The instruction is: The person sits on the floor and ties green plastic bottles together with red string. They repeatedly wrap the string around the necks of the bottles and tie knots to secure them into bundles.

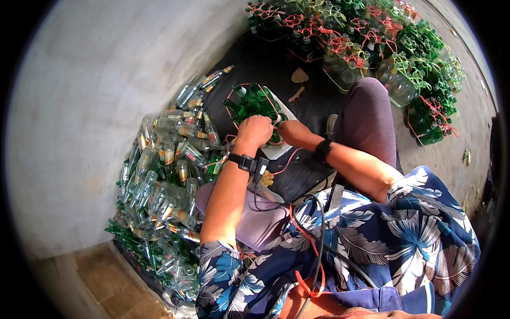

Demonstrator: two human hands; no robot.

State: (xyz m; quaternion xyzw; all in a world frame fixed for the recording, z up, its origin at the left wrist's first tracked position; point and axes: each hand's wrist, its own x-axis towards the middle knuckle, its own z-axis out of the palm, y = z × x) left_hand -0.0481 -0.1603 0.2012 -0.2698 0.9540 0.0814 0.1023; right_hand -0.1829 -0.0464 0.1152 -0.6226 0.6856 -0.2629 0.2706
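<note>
Green glass bottles (253, 101) stand bunched on a white board (279, 151), with pink plastic twine (275, 101) running around and over them. My left hand (257, 129) is closed on the twine at the near side of the bunch. Close to its right, my right hand (293, 132) pinches the twine too, its fingers near a bottle neck. Loose ends of twine trail below both hands, to the left and to the right. The fingertips are partly hidden by the hands.
A heap of loose clear and green bottles (171, 159) lies at the left along a pale wall (87, 99). Tied bundles of bottles (346, 52) stand at the upper right. Dry leaves (299, 75) lie on the black sheet (271, 63). A cable hangs near my left wrist.
</note>
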